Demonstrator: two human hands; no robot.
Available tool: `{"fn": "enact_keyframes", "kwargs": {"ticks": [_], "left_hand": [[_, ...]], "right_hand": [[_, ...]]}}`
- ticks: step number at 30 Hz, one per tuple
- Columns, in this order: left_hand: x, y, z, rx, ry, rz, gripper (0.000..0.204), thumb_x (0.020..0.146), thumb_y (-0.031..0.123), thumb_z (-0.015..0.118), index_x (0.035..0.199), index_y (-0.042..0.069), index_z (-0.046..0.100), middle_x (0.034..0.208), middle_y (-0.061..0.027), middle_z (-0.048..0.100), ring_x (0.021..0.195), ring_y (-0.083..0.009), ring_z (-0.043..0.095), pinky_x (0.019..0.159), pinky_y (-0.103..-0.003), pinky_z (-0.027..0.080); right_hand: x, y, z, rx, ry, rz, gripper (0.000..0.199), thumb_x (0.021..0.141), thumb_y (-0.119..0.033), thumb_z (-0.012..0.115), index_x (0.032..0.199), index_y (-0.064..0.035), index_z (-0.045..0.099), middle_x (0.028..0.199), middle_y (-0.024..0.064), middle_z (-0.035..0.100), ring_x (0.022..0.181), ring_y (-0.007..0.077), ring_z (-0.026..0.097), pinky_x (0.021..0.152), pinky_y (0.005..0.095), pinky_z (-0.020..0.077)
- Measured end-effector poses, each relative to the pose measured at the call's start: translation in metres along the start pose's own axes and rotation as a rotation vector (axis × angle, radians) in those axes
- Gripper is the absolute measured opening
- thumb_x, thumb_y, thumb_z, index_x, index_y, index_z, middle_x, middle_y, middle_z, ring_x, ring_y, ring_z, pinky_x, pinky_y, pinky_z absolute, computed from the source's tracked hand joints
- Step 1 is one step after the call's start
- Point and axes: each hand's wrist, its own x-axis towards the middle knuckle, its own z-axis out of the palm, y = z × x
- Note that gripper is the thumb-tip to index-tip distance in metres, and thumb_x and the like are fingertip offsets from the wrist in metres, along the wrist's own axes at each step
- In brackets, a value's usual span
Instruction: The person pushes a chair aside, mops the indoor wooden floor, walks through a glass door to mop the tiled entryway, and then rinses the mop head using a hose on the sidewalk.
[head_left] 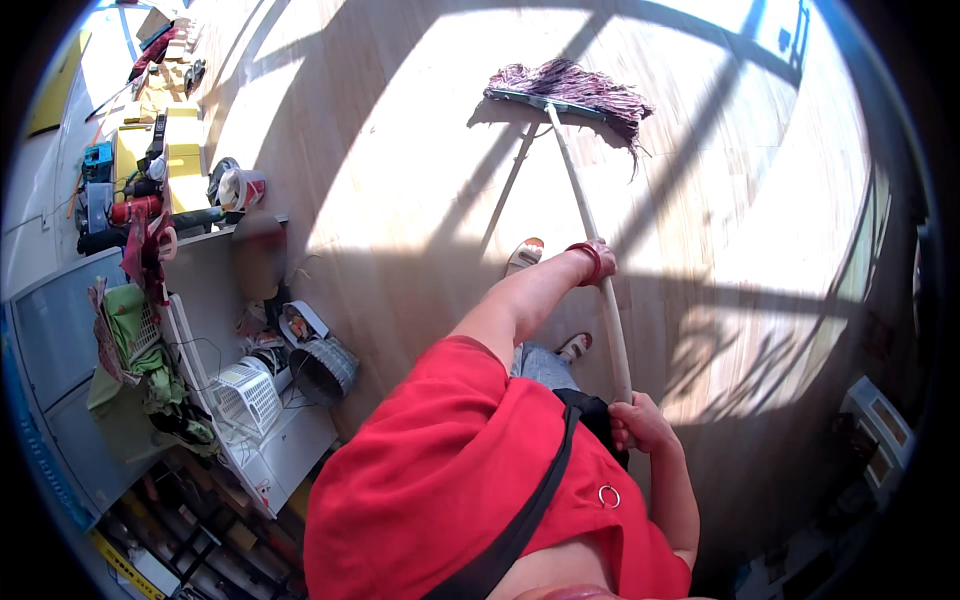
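A string mop (pixel 590 88) with purplish strands lies spread on the wooden floor ahead of me, its flat green-grey bar on the near side. From that bar a long pale handle (pixel 578 185) slants back toward my body. My left hand (pixel 602 262), with red bands at the wrist, is wrapped round the handle about midway along. Close to my waist, my right hand (pixel 642 424) grips the handle near its lower end. Both hands are closed, with the left one farther forward.
Along the left stands a cluttered white desk (pixel 285 445) with a white plastic basket (pixel 248 400) and green cloth (pixel 125 320). Beside it are a grey woven bin (pixel 325 371), a white bucket (pixel 241 188) and yellow boxes (pixel 183 160). A white framed object (pixel 880 440) stands at right.
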Motion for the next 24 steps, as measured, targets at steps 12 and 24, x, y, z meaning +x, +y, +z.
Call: {"fn": "enact_keyframes", "kwargs": {"ticks": [12,24], "left_hand": [[-0.236,-0.185,-0.020,-0.159,-0.107,-0.732,0.024,0.069,0.006,0.061,0.093,0.009,0.057,0.106,-0.0072,0.052,0.107,-0.0204,0.045,0.088,-0.031,0.040],[-0.148,-0.121,-0.037,-0.251,0.004,-0.778,0.018,0.078,0.008,0.048,0.092,0.007,0.059,0.102,-0.0145,0.052,0.100,-0.0247,0.048,0.085,-0.031,0.041]], "right_hand": [[0.183,-0.173,0.174,-0.066,-0.302,-0.135,0.014,0.079,-0.013,0.053,0.073,-0.0071,0.042,0.057,-0.0013,0.043,0.040,0.0045,0.040,0.032,0.0210,0.0339],[0.114,-0.179,0.066,-0.243,0.036,-0.229,0.012,0.079,-0.015,0.053,0.071,-0.0064,0.048,0.057,-0.0019,0.041,0.041,0.0033,0.034,0.032,0.0190,0.0226]]}}
